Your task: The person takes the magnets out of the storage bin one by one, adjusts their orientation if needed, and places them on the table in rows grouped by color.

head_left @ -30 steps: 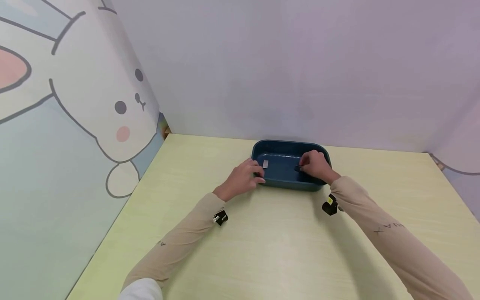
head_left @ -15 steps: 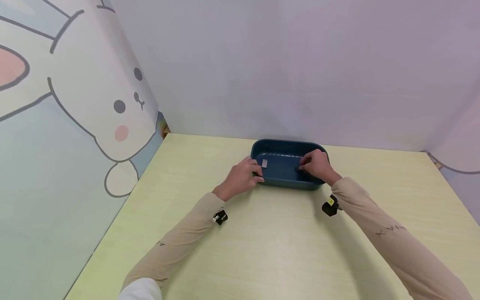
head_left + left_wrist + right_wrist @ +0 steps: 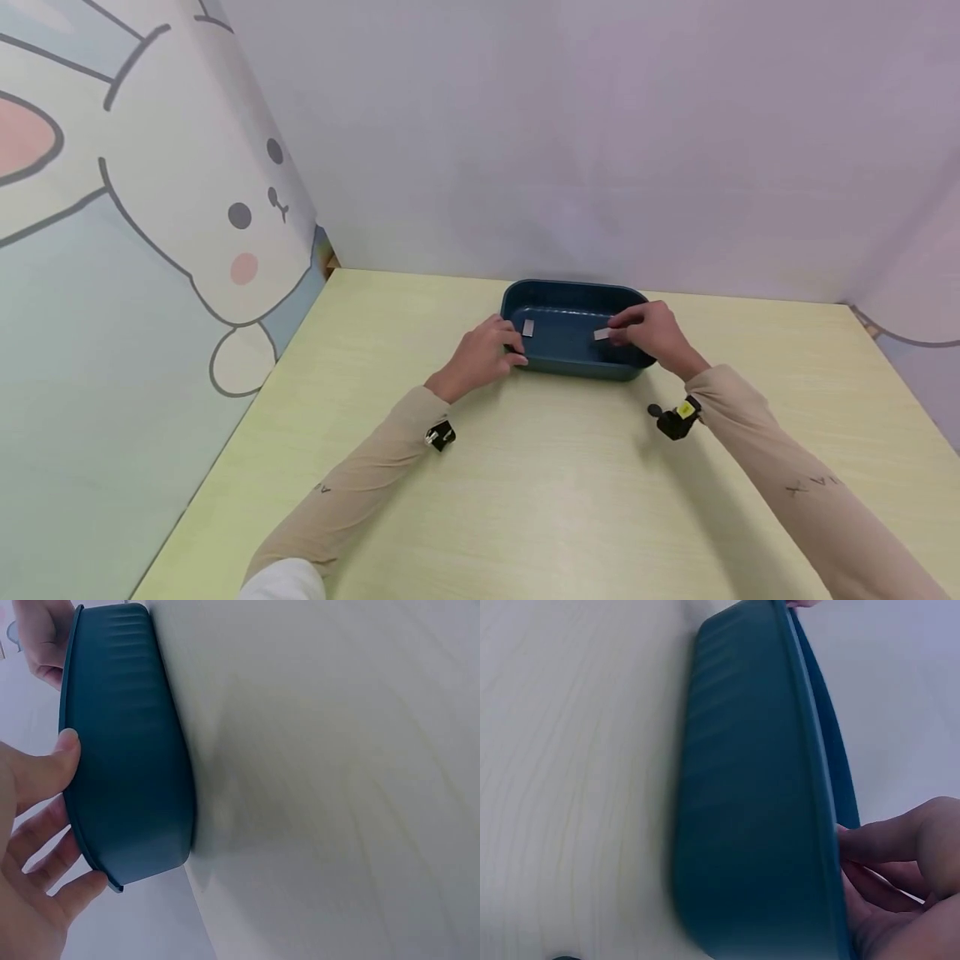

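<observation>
A dark blue rectangular basin (image 3: 570, 369) stands on the table near the back wall. My left hand (image 3: 487, 350) grips its left front corner; in the left wrist view the thumb (image 3: 64, 754) lies on the near side of the rim and the fingers curl over it. My right hand (image 3: 648, 333) is over the right half of the basin, pinching a small light grey rectangular piece (image 3: 602, 334) at the fingertips. A second such piece (image 3: 528, 328) lies on the basin floor at the left. In the right wrist view the basin wall (image 3: 750, 780) hides the right fingertips.
The pale yellow table (image 3: 540, 492) reaches forward to a plain wall (image 3: 570, 150) close behind the basin. A wall with a painted rabbit (image 3: 225, 233) borders the left side. A small black camera (image 3: 678, 418) hangs at the right wrist.
My right hand has drawn a little to the right over the basin, and the piece at its fingertips now shows a light face instead of a dark one. The left hand stays put.
</observation>
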Motion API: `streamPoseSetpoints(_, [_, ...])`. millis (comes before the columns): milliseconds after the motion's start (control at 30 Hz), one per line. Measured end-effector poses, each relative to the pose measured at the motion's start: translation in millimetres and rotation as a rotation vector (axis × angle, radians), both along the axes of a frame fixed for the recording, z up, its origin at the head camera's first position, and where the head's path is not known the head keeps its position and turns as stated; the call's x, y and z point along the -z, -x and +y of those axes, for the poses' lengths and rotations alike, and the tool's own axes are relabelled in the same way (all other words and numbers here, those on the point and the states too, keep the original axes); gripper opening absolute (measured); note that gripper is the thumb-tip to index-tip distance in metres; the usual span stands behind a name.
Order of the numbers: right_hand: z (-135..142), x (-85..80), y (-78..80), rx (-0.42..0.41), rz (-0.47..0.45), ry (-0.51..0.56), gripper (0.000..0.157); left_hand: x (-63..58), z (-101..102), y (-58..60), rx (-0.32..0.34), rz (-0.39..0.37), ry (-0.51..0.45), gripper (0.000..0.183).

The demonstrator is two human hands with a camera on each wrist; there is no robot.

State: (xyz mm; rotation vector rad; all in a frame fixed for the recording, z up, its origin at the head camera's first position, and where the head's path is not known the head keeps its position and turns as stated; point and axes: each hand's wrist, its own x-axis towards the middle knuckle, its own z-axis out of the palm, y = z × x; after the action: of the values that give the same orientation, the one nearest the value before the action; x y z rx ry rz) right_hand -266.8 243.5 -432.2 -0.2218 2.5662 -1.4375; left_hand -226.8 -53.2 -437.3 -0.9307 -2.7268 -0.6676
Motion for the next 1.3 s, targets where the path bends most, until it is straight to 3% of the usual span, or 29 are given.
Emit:
streamPoseSetpoints(367, [14.3, -9.7, -11.0, 0.036, -0.052, 0.124, 0.036, 2.9, -2.4, 2.6, 0.014, -0.009, -0.017, 0.005])
streamPoseSetpoints(733, [32.7, -21.5, -23.6, 0.005, -0.082, 0.163, 0.048, 7.3, -2.9, 5.7, 0.018, 0.036, -0.022, 0.005])
streamPoseSetpoints(1000, [41.6, -25.5, -32.0, -0.015, -0.090, 0.147, 0.050, 6.1, -3.5, 6.3, 0.016, 0.055, -0.024, 0.006])
streamPoseSetpoints(1300, [50.4, -28.4, -44.3, -0.016, -0.119, 0.206, 0.047, 4.9, -3.1, 8.9, 0.006, 0.040, -0.011, 0.006])
